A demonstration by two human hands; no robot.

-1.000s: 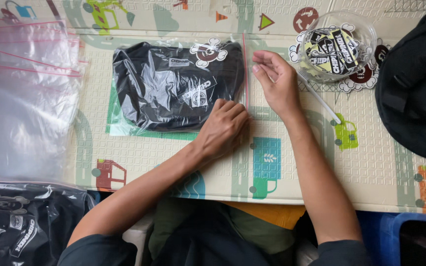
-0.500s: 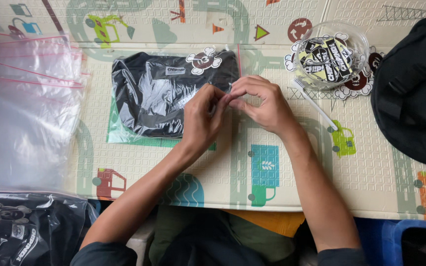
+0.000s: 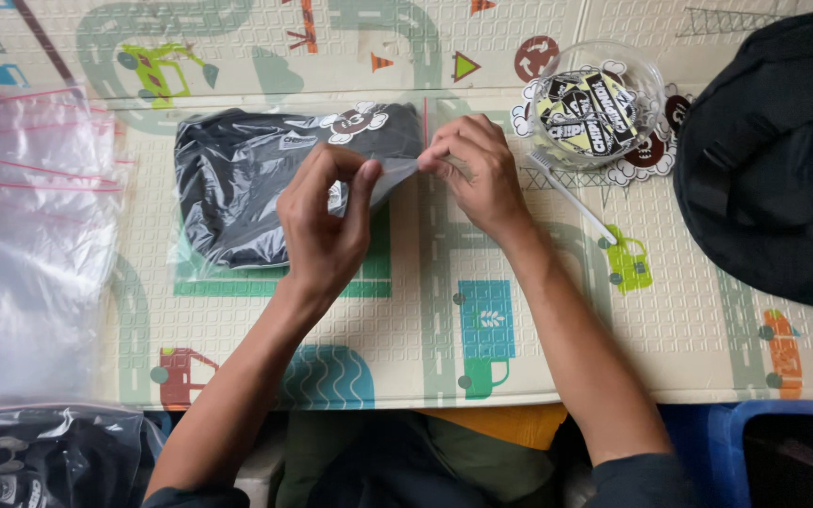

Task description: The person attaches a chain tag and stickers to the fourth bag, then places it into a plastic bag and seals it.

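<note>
A clear zip bag with a folded black garment [image 3: 237, 188] lies on the patterned play mat [image 3: 406, 329]. My left hand [image 3: 326, 226] pinches the bag's open right edge between thumb and fingers and lifts it off the mat. My right hand [image 3: 477, 169] grips the same edge a little further right, near the bag's red zip strip. A round cartoon sticker sits on the bag's top.
A stack of empty clear zip bags [image 3: 30, 235] lies at the left. A clear bowl of stickers [image 3: 595, 103] and a white stick [image 3: 571, 198] sit at the upper right. Black fabric [image 3: 773, 160] covers the right side. Another packed bag [image 3: 39, 461] is at bottom left.
Both hands came together at the bag's right edge. My left hand rose from pressing the bag flat and now pinches the edge, which lifts off the mat.
</note>
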